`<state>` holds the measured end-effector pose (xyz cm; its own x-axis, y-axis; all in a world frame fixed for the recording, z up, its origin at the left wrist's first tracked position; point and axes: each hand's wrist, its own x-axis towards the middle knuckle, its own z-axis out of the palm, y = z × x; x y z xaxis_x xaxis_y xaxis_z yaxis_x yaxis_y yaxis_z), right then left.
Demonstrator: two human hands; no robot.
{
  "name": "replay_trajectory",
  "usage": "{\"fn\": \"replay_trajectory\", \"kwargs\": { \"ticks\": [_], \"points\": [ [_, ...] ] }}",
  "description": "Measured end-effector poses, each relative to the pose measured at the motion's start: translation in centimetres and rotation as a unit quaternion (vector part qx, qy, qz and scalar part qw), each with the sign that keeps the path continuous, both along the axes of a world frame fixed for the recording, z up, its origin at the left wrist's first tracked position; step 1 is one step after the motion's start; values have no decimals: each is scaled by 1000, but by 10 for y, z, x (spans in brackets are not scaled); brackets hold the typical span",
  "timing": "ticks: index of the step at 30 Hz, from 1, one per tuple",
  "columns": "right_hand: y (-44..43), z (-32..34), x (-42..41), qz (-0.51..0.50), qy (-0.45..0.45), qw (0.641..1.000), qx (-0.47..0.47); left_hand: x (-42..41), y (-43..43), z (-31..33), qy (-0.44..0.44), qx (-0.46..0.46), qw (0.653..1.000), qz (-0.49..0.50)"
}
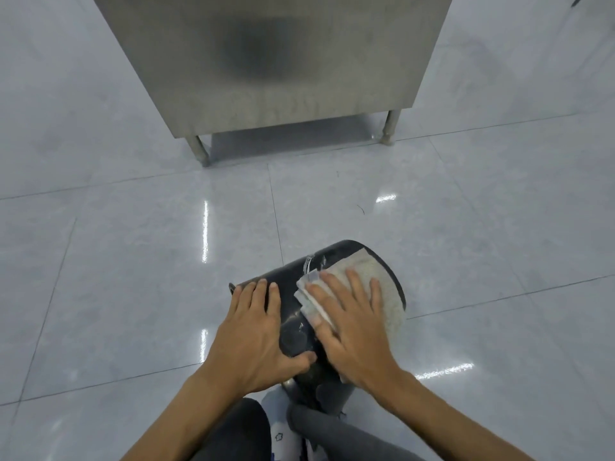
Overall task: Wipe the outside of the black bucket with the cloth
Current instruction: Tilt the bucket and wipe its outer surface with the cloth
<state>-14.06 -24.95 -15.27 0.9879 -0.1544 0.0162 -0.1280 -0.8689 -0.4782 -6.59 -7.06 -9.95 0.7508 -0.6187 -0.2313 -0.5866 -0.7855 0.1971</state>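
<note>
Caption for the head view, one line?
Left hand steadies the tipped black bucket while the right hand presses a folded cloth against its outside.

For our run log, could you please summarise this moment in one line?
bucket tipped on its side | left hand flat on bucket | right hand presses cloth on it

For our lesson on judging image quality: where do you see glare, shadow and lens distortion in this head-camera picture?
Head view: white glare streaks lie on the glossy floor. Head view: a soft dark reflection smears the front of the steel cabinet, and there is shadow beneath it. Head view: wide-angle bending splays the cabinet's sides and curves the tile lines. Head view: the bucket and cloth look fairly sharp.
</note>
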Motion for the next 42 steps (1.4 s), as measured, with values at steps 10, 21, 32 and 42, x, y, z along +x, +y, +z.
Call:
{"fn": "replay_trajectory", "kwargs": {
  "ticks": [10, 21, 32, 42],
  "points": [
    [-62, -1, 63, -68, 70, 995, -37, -5, 0, 4, 0, -17, 1000, -9],
    [24, -2, -22, 53, -78, 995, 19, 12, 7, 1, 26, -22, 999, -18],
    [-27, -1, 26, -18, 2, 999, -43, 1, 2, 3, 38, -15, 999, -7],
    [-1, -4, 12, 25, -56, 998, -25, 8, 5, -6, 45, -35, 998, -10]
  ]
}}
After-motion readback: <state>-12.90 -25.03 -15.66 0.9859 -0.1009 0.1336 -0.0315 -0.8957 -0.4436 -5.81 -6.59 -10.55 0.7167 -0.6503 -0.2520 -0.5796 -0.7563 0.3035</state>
